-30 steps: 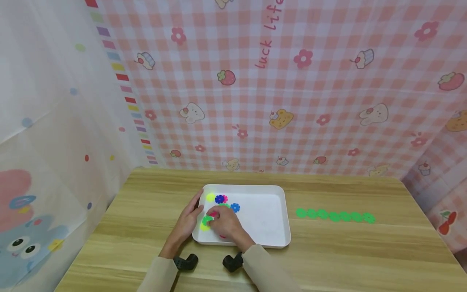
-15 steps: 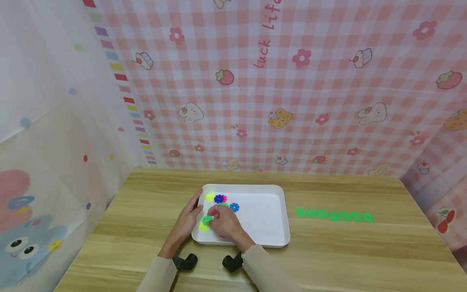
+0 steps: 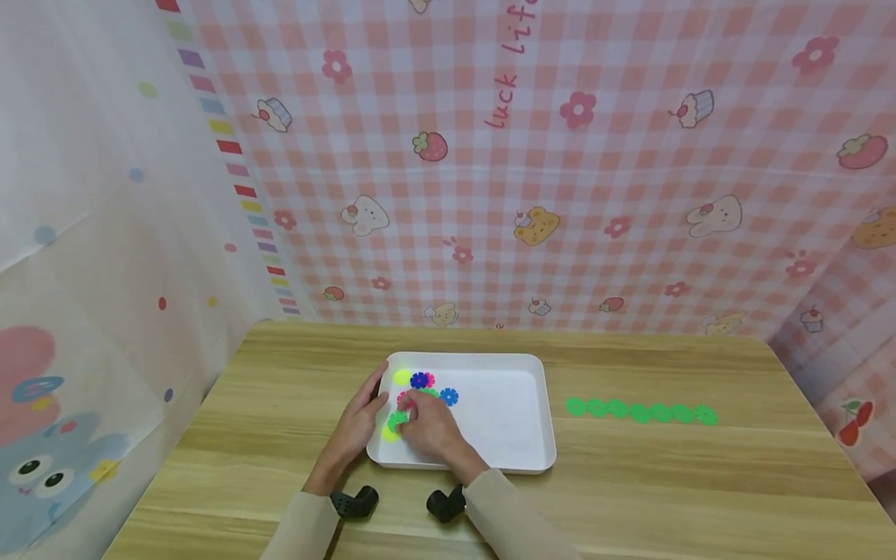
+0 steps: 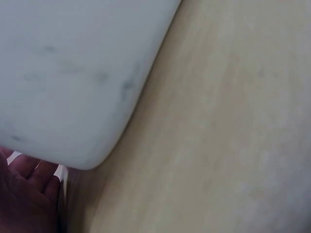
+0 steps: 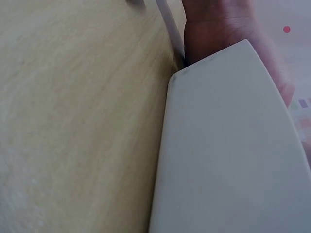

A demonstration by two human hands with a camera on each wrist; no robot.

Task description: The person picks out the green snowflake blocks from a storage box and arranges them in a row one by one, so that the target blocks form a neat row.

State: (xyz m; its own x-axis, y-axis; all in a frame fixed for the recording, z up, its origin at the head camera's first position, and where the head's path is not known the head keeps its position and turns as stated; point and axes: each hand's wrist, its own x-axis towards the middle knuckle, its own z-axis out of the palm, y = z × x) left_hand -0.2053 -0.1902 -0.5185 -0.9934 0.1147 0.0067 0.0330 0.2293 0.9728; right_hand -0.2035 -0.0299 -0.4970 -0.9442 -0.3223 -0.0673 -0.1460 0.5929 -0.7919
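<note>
A white tray (image 3: 504,420) lies on the wooden table. My left hand (image 3: 358,420) holds its left side, thumb at the rim and fingers along the outside wall. Inside the tray, my right hand (image 3: 432,426) reaches with bent fingers into plastic snowflake discs at the left end. Around its fingertips lie a pink disc (image 3: 402,399), a green disc (image 3: 397,421) and a yellow disc (image 3: 390,434). Whether the fingers pinch a disc is hidden. The left wrist view shows the tray's outer wall (image 4: 82,87) and part of the left hand (image 4: 29,194).
Farther back in the tray are a yellow disc (image 3: 402,377), a dark blue disc (image 3: 419,380) over a pink one, and a lighter blue disc (image 3: 449,397). A row of green discs (image 3: 640,412) lies right of the tray. A patterned cloth (image 3: 490,194) hangs behind the table.
The right hand's fingers have shifted slightly among the discs, and more of a pink disc shows beyond them. A red bit below the right hand no longer shows. The left hand stays put.
</note>
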